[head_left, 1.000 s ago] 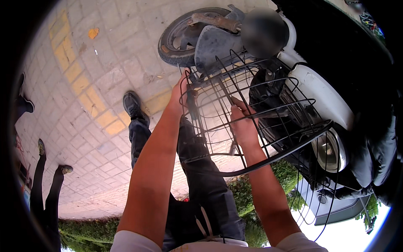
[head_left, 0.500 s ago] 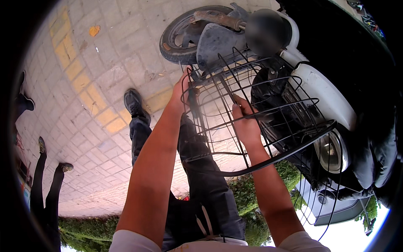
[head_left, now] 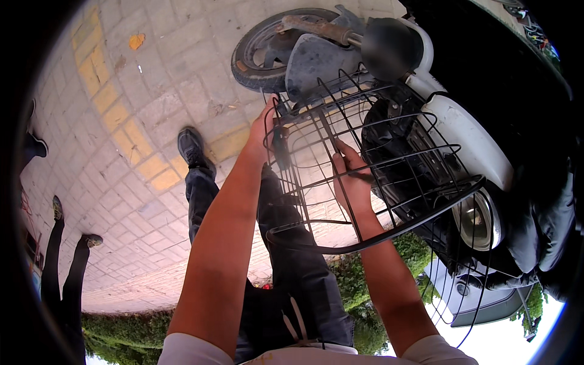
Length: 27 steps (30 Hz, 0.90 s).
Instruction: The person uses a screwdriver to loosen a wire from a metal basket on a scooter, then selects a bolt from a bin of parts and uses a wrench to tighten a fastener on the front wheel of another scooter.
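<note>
Against the scooter's front end, black wire basket (head_left: pixel 347 249), tilted, open side toward the wearer, mesh between both forearms. Left hand (head_left: pixel 260 128) is wrapped on its left edge, fingers bent round the wires, tips partly hidden. Right hand (head_left: pixel 354 182) shows through the mesh, curled closed, thumb and forefinger pinching what looks like the lower end of a dark strip (head_left: pixel 326 125); can't tell if that's a tool or part of the basket. Reads to me as two-handed work at the basket: left bracing, right doing the fine bit. To do it well: let the left carry the weight and hold the angle, so the right only has to guide. Small moves with the right, wrist straight; wires sit close round those fingers, so a slip would likely rap knuckles. I'd sight through the mesh to the fingertips before adding force, and avoid prying on thin wire, which would probably bend. Watch the neighbours too: grey mudguard (head_left: pixel 316 70) and front wheel (head_left: pixel 248 76) just beyond the far side, white body panel (head_left: pixel 471 140) and round headlight (head_left: pixel 476 222) on the right, easy to scratch if the basket swings. Footing: black shoe (head_left: pixel 193 149) on brick paving (head_left: pixel 152 91), fairly wide stance, good for bracing. Another person's legs (head_left: pixel 73 267) are well apart, far left.
</note>
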### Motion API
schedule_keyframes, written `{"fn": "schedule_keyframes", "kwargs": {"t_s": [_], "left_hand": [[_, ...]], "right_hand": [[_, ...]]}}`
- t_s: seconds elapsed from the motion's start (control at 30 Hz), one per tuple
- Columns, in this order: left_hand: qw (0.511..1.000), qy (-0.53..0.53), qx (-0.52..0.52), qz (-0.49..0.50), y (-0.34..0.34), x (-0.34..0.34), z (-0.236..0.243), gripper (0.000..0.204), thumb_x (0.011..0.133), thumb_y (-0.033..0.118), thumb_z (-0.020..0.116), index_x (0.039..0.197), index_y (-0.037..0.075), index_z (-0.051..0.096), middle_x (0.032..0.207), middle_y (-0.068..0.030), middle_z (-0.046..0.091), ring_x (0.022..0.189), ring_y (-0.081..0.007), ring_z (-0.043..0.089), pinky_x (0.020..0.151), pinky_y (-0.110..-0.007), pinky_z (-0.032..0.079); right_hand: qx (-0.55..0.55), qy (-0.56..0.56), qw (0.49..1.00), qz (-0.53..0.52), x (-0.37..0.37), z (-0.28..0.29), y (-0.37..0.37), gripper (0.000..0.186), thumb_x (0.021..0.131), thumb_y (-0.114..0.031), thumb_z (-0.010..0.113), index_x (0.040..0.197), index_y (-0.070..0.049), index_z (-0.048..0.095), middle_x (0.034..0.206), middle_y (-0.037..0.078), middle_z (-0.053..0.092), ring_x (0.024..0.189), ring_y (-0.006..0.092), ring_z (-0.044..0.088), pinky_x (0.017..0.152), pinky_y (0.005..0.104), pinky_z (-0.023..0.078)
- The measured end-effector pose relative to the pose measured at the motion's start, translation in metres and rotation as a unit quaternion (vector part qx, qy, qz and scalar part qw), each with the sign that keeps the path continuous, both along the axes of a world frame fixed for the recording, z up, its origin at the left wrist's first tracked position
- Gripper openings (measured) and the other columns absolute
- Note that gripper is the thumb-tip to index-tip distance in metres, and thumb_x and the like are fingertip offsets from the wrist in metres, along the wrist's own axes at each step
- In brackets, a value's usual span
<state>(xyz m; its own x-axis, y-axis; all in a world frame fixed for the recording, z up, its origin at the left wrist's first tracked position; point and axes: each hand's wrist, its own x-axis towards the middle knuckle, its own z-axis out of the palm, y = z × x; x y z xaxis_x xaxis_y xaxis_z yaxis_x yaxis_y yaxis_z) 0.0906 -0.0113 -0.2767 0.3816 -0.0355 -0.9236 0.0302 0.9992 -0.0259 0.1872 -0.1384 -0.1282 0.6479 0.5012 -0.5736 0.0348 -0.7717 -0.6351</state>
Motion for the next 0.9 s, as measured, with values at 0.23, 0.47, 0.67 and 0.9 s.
{"fn": "schedule_keyframes", "kwargs": {"t_s": [0.23,0.47,0.67,0.9], "left_hand": [[1.0,0.006,0.001,0.006,0.001,0.0,0.001,0.052,0.076,0.064,0.059,0.082,0.013,0.059,0.067,-0.0024,0.052,0.053,-0.0176,0.049,0.049,-0.033,0.036],[1.0,-0.021,0.006,0.019,0.002,0.001,0.003,0.049,0.077,0.063,0.059,0.08,0.014,0.059,0.064,-0.0018,0.052,0.049,-0.0172,0.049,0.047,-0.032,0.036],[0.999,-0.022,0.002,0.024,0.002,0.0,0.002,0.05,0.077,0.063,0.059,0.083,0.014,0.06,0.063,-0.0022,0.051,0.049,-0.0164,0.049,0.046,-0.032,0.036],[1.0,-0.01,0.019,0.022,-0.002,0.004,-0.002,0.054,0.075,0.065,0.059,0.087,0.012,0.061,0.064,-0.004,0.052,0.051,-0.0165,0.048,0.047,-0.031,0.035]], "right_hand": [[-0.012,0.134,0.983,-0.122,0.001,0.012,0.004,0.034,0.092,-0.01,0.052,0.124,0.001,0.05,0.064,-0.005,0.045,0.052,0.0026,0.036,0.045,0.0213,0.032],[0.175,0.415,0.802,-0.393,-0.002,0.003,-0.011,0.036,0.09,-0.016,0.052,0.125,-0.006,0.048,0.063,-0.004,0.033,0.048,0.0064,0.029,0.044,0.0221,0.025],[0.191,0.553,0.582,-0.564,0.012,0.007,0.0,0.022,0.093,-0.015,0.046,0.109,-0.005,0.057,0.054,-0.007,0.029,0.045,0.0051,0.027,0.042,0.0206,0.025],[0.016,-0.09,0.991,0.098,0.013,0.006,-0.003,0.026,0.089,-0.006,0.05,0.113,0.002,0.057,0.061,0.008,0.054,0.049,0.0172,0.052,0.048,0.0274,0.041]]}}
